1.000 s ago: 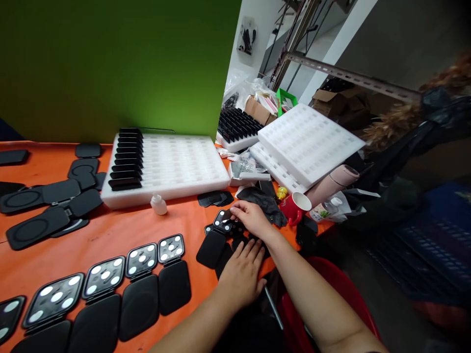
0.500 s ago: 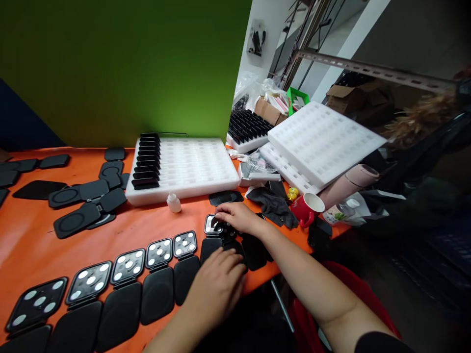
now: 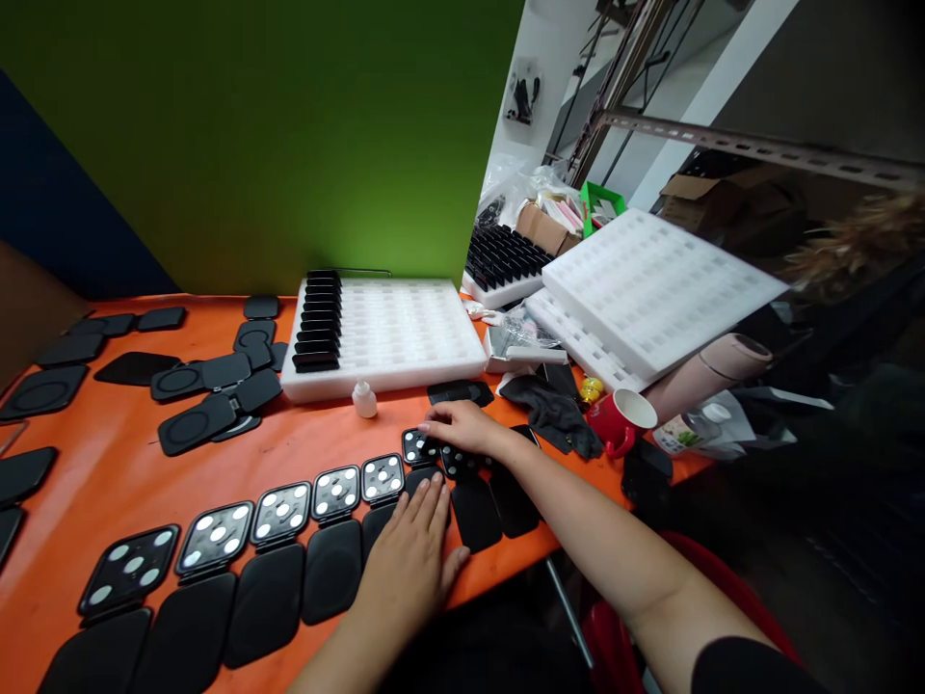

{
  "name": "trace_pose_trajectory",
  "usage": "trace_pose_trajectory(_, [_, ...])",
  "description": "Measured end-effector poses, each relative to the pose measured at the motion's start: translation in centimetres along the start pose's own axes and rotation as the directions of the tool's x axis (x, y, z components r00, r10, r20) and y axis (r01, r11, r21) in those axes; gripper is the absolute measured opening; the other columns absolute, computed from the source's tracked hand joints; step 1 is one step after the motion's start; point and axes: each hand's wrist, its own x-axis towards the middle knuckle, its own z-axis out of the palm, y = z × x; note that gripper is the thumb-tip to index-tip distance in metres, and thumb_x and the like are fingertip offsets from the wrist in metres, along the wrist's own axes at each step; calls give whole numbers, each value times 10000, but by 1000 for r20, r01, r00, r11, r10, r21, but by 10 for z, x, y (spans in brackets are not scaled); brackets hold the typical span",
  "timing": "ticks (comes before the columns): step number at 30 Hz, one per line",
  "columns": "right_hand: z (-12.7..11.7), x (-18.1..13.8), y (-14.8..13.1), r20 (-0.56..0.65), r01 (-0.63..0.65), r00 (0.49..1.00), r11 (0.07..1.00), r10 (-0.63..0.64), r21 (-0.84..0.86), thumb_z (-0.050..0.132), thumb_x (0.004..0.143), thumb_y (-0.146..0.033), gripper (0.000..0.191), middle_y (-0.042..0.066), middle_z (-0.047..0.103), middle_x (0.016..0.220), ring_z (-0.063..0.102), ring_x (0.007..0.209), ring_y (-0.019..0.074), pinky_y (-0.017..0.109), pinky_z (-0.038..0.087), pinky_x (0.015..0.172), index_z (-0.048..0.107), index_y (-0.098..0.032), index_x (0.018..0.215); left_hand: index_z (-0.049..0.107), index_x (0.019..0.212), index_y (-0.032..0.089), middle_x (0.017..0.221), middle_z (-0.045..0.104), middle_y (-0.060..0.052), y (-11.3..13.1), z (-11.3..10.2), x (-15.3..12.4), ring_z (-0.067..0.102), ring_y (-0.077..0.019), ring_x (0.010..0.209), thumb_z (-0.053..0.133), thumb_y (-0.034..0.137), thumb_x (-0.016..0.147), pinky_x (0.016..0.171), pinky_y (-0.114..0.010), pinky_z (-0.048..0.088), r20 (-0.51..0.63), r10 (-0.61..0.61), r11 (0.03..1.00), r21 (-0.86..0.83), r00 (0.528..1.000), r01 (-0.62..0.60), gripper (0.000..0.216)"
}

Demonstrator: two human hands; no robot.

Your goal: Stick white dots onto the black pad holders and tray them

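Your right hand (image 3: 462, 427) has its fingertips at a dotted black plate (image 3: 417, 449), while your left hand (image 3: 409, 549) lies palm down with fingers spread over the plain black flap (image 3: 425, 478) below it. To their left, a row of hinged black panels (image 3: 267, 602) lies opened out on the orange tabletop (image 3: 310, 441). Beyond stand a small white bottle (image 3: 364, 401) and a white foam tray (image 3: 405, 333), with upright black pieces (image 3: 319, 323) along its left end. A red mug (image 3: 611, 422) stands to your right, near a dark cloth (image 3: 553, 410).

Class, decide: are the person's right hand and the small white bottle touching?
Apart: the head view shows orange tabletop between the right hand and the white bottle.
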Motion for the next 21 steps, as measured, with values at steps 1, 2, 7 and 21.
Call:
trace_pose_trajectory(1, [0,1,3,-39,-20,999,1000,20,17,564,750,-331,180,0,627,704,560,656,127,214,392,588,638,-168,768,347,1319,91,1394,316,-141,1,0,0,338,-284,1254,404,455,813,1006,-446,311,11,-6,1000,8,1000,5,626])
trace_pose_trajectory(2, [0,3,5,-81,-38,996,999,41,36,547,756,-311,170,5,619,698,553,646,123,214,393,582,627,-161,764,351,1316,77,1393,310,-152,2,0,0,334,-291,1255,401,470,809,1005,-451,312,21,-10,1000,15,1000,10,643])
trace_pose_trajectory(7, [-13,5,14,-226,-80,967,985,114,154,496,771,-244,301,-23,567,680,541,614,104,217,419,584,500,-159,1060,383,1293,46,1379,314,-181,10,-2,1,321,-309,1257,428,491,782,1007,-460,307,51,-42,999,31,998,41,679])
trace_pose_trajectory(21, [10,-9,5,-44,-194,979,974,201,118,539,747,-337,207,-23,540,591,480,549,101,210,357,518,571,-144,676,410,1284,82,1372,350,-142,17,-9,-3,365,-273,1240,404,485,798,1007,-415,317,40,-96,994,-53,995,98,631])
